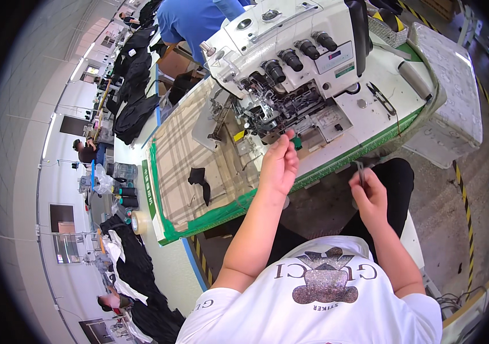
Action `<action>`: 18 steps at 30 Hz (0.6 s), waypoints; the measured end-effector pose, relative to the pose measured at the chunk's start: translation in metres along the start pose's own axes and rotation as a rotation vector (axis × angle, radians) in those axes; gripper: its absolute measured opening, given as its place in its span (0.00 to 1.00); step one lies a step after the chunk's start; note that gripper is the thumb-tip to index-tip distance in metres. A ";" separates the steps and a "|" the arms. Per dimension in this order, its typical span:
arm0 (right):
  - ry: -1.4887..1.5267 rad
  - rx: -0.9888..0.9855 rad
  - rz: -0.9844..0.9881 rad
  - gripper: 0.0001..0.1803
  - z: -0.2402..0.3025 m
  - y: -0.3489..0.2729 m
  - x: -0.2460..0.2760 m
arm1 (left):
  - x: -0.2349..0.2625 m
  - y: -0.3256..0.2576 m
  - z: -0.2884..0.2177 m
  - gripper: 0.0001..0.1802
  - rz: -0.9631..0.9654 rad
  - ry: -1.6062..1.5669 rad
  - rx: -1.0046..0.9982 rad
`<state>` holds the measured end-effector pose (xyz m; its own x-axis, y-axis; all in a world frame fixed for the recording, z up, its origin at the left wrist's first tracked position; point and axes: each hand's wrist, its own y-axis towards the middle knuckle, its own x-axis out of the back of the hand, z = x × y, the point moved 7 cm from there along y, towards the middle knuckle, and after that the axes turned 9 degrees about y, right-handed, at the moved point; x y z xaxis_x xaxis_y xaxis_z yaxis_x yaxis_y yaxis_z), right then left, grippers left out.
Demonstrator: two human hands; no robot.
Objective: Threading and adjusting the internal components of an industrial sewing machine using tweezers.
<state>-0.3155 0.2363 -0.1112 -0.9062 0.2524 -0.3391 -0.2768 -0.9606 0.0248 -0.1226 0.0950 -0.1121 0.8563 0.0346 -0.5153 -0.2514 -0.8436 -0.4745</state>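
A white overlock sewing machine [256, 43] stands on the table, its front cover open and metal inner parts [281, 112] bare. My left hand [280, 166] reaches up to these parts, thumb and fingertips pinched together; what they hold, if anything, is too small to make out. Just beside its fingertips is a small green piece [296, 142]. Lower and to the right, off the table's front edge, my right hand [372, 198] is closed around slim metal tweezers [360, 171] that point upward.
Black-handled thread snips [382, 98] and a grey cylinder [414, 80] lie right of the machine. Black fabric scraps [199, 182] rest on the green-taped table [170, 155]. A person in blue [190, 23] is behind the machine. Tape roll [140, 222] sits at left.
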 end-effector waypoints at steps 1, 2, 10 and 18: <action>-0.014 0.046 0.043 0.07 0.014 0.014 -0.011 | -0.005 -0.006 0.001 0.16 0.003 0.010 0.023; -0.027 0.093 0.086 0.07 0.030 0.029 -0.022 | -0.008 -0.011 0.002 0.16 0.006 0.013 0.026; -0.367 0.354 0.233 0.13 0.062 0.149 -0.082 | -0.038 -0.021 -0.016 0.14 -0.020 1.078 -0.428; -0.927 0.189 0.276 0.17 0.025 0.154 -0.094 | -0.004 -0.030 -0.023 0.18 -0.245 1.143 -0.408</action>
<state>-0.2808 0.0671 -0.0518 -0.8161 0.0912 0.5707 0.0088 -0.9854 0.1699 -0.1081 0.1075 -0.0798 0.8148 -0.0998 0.5711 -0.0460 -0.9931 -0.1079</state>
